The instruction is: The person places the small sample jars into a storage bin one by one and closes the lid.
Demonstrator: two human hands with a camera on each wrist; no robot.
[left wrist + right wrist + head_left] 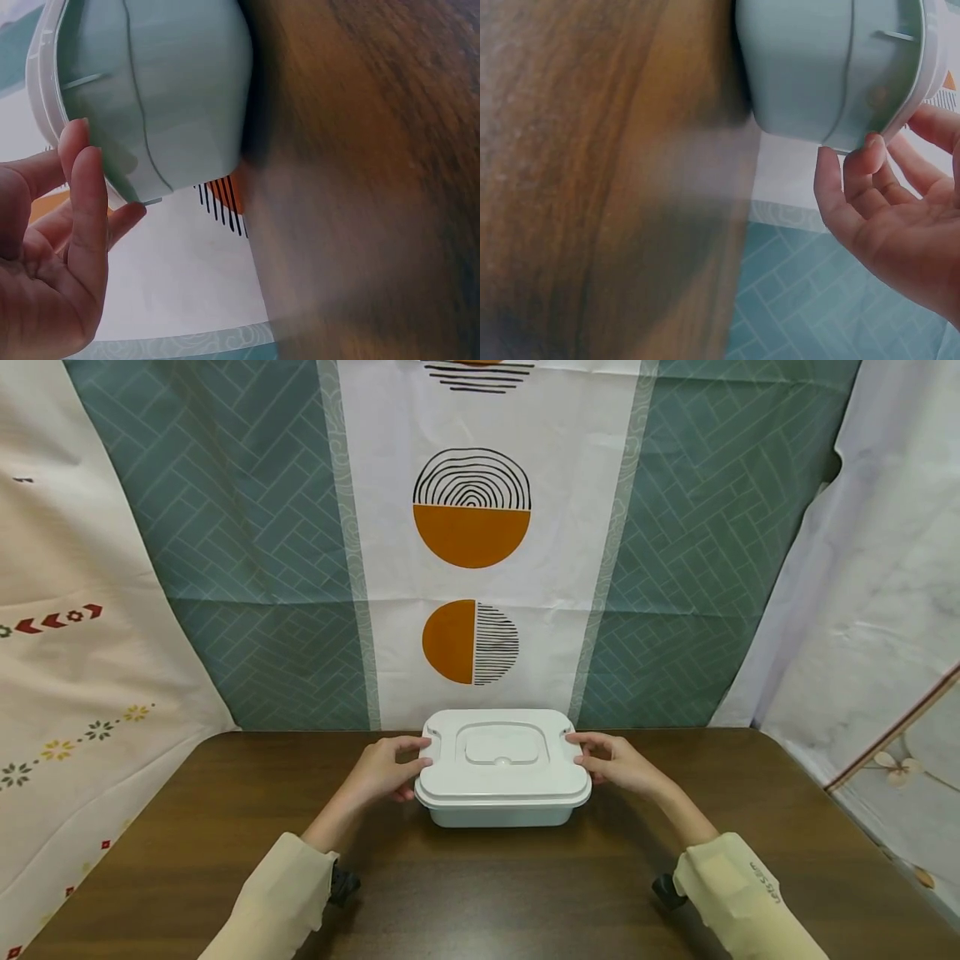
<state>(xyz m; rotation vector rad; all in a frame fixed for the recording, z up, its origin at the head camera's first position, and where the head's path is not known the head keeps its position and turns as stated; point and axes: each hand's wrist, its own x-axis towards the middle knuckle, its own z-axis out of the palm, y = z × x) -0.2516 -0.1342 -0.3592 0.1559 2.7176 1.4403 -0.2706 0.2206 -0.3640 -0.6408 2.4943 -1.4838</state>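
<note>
A pale green plastic food box (501, 817) with a white lid (501, 783) stands at the far middle of the wooden table. The lid sits on the box and has a raised oblong panel in its centre. At its left end my left hand (385, 770) grips the rim, thumb and forefinger on top and the other fingers under the edge. My right hand (617, 765) grips the opposite end in the same way. From the left wrist, the box's side (187, 90) shows with fingers curled beneath the rim. The right wrist view has fingertips (829, 165) under the lid's edge.
The table (495, 893) is dark brown wood. Behind its far edge hangs a green and white patterned cloth (285, 668), close behind the box. Light cloths hang on both sides, and a dark wrist strap (343, 887) shows at the left cuff.
</note>
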